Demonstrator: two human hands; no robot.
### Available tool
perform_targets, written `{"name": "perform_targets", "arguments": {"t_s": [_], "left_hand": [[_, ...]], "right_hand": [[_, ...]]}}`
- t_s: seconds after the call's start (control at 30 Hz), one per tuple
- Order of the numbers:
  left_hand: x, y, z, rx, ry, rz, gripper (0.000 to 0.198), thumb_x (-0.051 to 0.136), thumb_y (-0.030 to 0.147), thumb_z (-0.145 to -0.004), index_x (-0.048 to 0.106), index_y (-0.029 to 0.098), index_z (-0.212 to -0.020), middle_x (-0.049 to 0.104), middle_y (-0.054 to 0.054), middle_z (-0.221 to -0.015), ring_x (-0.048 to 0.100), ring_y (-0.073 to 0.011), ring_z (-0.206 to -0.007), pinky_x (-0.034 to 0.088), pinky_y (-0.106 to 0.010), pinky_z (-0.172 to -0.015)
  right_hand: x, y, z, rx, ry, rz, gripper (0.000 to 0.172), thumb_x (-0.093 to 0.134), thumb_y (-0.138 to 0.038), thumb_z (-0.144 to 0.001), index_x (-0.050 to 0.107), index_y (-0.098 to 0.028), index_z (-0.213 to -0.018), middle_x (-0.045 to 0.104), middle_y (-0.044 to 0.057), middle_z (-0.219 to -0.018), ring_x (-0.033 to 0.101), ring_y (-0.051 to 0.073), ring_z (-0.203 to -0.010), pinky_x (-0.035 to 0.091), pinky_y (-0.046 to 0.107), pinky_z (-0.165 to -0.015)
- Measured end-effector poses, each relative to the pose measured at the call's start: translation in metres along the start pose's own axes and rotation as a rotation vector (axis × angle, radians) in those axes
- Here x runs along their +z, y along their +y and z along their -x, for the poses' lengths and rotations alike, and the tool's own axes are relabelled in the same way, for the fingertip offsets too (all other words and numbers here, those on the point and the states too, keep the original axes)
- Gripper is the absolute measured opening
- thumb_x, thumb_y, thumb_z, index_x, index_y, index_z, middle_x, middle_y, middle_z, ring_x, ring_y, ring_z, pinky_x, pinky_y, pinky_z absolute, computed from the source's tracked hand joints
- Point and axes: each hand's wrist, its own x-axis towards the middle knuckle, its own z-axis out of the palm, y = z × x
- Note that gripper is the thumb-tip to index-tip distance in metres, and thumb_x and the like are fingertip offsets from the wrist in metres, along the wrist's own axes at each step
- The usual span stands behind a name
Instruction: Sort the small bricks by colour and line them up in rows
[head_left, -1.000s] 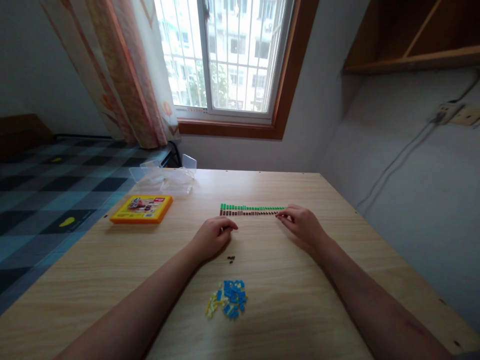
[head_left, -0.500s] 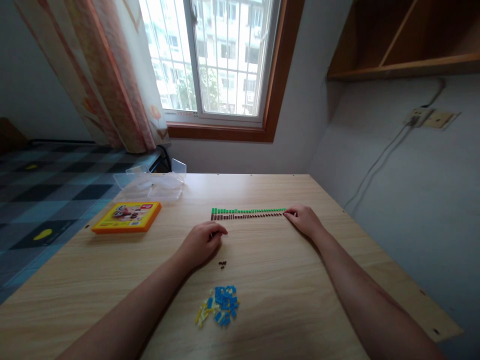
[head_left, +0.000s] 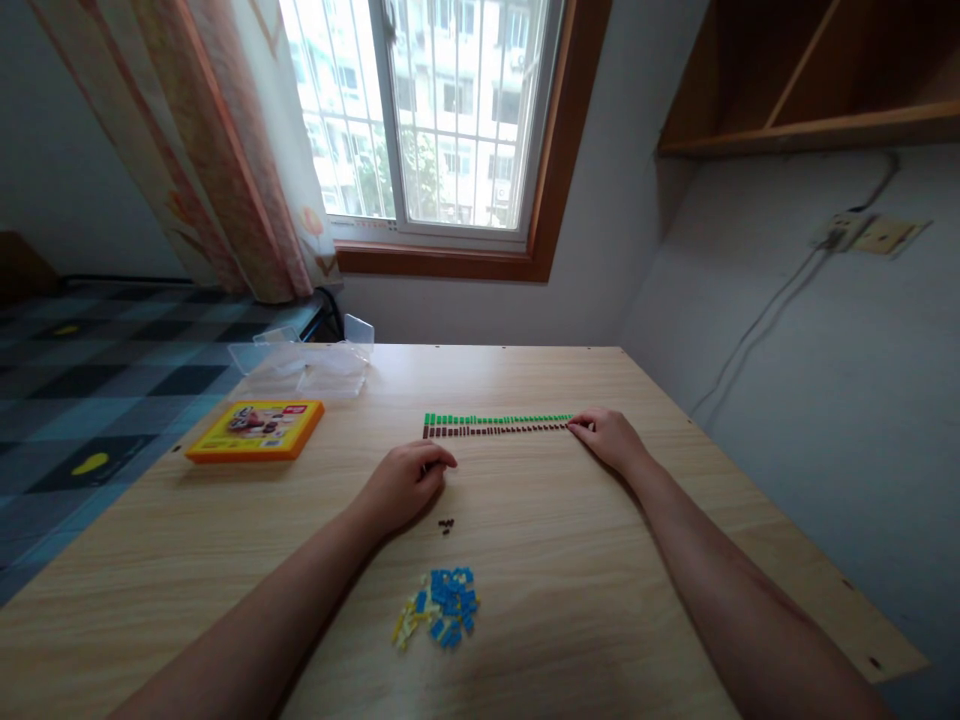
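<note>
Two long rows of tiny building bricks run across the table: green bricks (head_left: 480, 420) behind and dark brown bricks (head_left: 480, 432) in front. At the right end of the brown row, my right hand (head_left: 606, 438) pinches with thumb and forefinger on a small brown brick, which the fingertips mostly cover. My left hand (head_left: 409, 478) rests on the wood just in front of the rows' left end, its fingers loosely bent and apart, with nothing visible in them. A few loose brown bricks (head_left: 446, 525) lie near it. Closer to me is a pile of blue bricks (head_left: 454, 605) mixed with yellow bricks (head_left: 406, 625).
An orange-yellow box (head_left: 256, 432) lies at the table's left side. Behind it stand clear plastic trays (head_left: 307, 370). The wooden table (head_left: 555, 570) meets the wall under the window. A checked bed (head_left: 150, 370) is to the left, and a wall shelf (head_left: 817, 130) hangs at upper right.
The camera view has shifted very slightly. Both hands stay in the same places, and the bricks show no clear change.
</note>
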Motion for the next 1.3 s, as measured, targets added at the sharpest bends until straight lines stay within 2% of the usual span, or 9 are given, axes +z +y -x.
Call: {"name": "perform_targets", "arguments": {"t_s": [0.27,0.43,0.5,0.57,0.7,0.8,0.87,1.0,1.3], "left_hand": [[-0.004,0.005,0.001,0.014,-0.078,0.008,0.022,0.055,0.009,-0.082,0.075,0.019,-0.086,0.071,-0.004,-0.086,0.065,-0.0166,-0.081,0.051,-0.029,-0.078],[-0.016,0.004,0.000,0.025,-0.261,0.135,0.014,0.062,0.015,-0.081,0.076,0.019,-0.083,0.069,-0.004,-0.086,0.063,-0.0151,-0.078,0.050,-0.027,-0.074],[-0.021,0.003,-0.001,0.032,-0.346,0.182,0.009,0.068,0.020,-0.079,0.076,0.020,-0.081,0.068,-0.003,-0.087,0.064,-0.0159,-0.082,0.051,-0.027,-0.076],[-0.025,0.003,-0.001,0.040,-0.411,0.196,0.005,0.073,0.022,-0.076,0.077,0.021,-0.078,0.068,-0.003,-0.087,0.064,-0.0173,-0.087,0.050,-0.027,-0.080],[-0.031,0.008,-0.001,0.055,-0.487,0.129,0.003,0.077,0.022,-0.072,0.078,0.023,-0.074,0.068,-0.001,-0.087,0.062,-0.0177,-0.089,0.049,-0.028,-0.083],[-0.032,0.012,0.000,0.063,-0.503,0.074,0.005,0.079,0.022,-0.071,0.078,0.025,-0.075,0.067,-0.001,-0.089,0.061,-0.0178,-0.089,0.048,-0.028,-0.082],[-0.032,0.014,0.001,0.076,-0.501,0.049,0.005,0.079,0.022,-0.072,0.078,0.025,-0.075,0.067,-0.001,-0.090,0.060,-0.0177,-0.089,0.047,-0.028,-0.082],[-0.029,0.012,0.003,0.093,-0.479,0.025,0.008,0.078,0.018,-0.072,0.079,0.026,-0.074,0.066,-0.001,-0.088,0.059,-0.0169,-0.087,0.047,-0.027,-0.080],[-0.027,0.012,0.006,0.099,-0.405,-0.123,0.012,0.065,0.014,-0.076,0.076,0.020,-0.076,0.068,-0.002,-0.087,0.060,-0.0146,-0.082,0.046,-0.025,-0.076]], "right_hand": [[-0.001,0.001,0.002,-0.005,-0.015,0.005,0.022,0.061,-0.031,-0.088,0.080,-0.023,-0.091,0.078,0.005,-0.094,0.070,0.022,-0.084,0.051,0.031,-0.077],[-0.011,-0.012,0.005,-0.022,0.050,0.007,0.021,0.061,-0.031,-0.088,0.079,-0.022,-0.093,0.077,0.006,-0.091,0.069,0.021,-0.080,0.050,0.030,-0.073],[-0.015,-0.028,0.009,-0.094,0.099,-0.015,0.020,0.061,-0.031,-0.089,0.078,-0.021,-0.092,0.077,0.007,-0.091,0.068,0.022,-0.082,0.049,0.031,-0.075],[-0.017,-0.054,0.018,-0.208,0.097,-0.080,0.020,0.059,-0.030,-0.093,0.077,-0.020,-0.091,0.075,0.007,-0.087,0.067,0.020,-0.079,0.048,0.030,-0.073],[-0.009,-0.116,0.046,-0.482,-0.119,-0.185,0.018,0.059,-0.027,-0.096,0.077,-0.023,-0.093,0.073,0.003,-0.086,0.065,0.016,-0.075,0.046,0.026,-0.069],[0.003,-0.150,0.063,-0.610,-0.239,-0.193,0.019,0.058,-0.026,-0.096,0.076,-0.026,-0.102,0.072,0.002,-0.089,0.064,0.014,-0.075,0.044,0.025,-0.069],[0.009,-0.161,0.069,-0.652,-0.262,-0.176,0.021,0.057,-0.025,-0.096,0.075,-0.027,-0.107,0.071,0.002,-0.088,0.062,0.014,-0.074,0.043,0.025,-0.068],[0.016,-0.165,0.068,-0.684,-0.262,-0.137,0.025,0.056,-0.026,-0.097,0.073,-0.029,-0.115,0.068,0.001,-0.085,0.059,0.013,-0.070,0.040,0.025,-0.065],[0.020,-0.166,0.069,-0.687,-0.262,-0.114,0.025,0.052,-0.032,-0.100,0.073,-0.030,-0.114,0.067,0.001,-0.085,0.057,0.013,-0.069,0.036,0.025,-0.064]]}}
